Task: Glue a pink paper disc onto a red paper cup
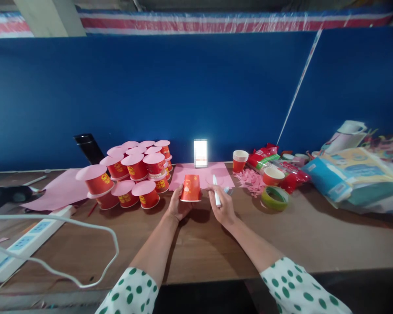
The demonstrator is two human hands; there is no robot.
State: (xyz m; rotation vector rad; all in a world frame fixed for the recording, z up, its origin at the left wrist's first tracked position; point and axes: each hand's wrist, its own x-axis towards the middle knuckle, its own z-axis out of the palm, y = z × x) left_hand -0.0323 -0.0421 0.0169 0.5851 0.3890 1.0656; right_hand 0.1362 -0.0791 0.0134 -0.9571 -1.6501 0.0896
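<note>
In the head view my left hand (179, 205) is closed around a red paper cup (191, 188), which is held upside down with its white rim at the bottom. Between the fingers of my right hand (223, 206) sits a white marker pen (216, 192), just right of the cup and apart from it. Behind both hands lies a pink paper sheet (178, 172) on the table. Stacked to the left are several red cups (134, 169) topped with pink paper discs (91, 173).
On the right are nested paper cups (239, 162), pink paper scraps (253, 181), a roll of green tape (275, 198), a red plastic bag (263, 158) and a large blue-yellow package (353, 174). A lit screen (201, 153) stands behind. A power strip (29, 240) with a white cable (113, 237) lies left.
</note>
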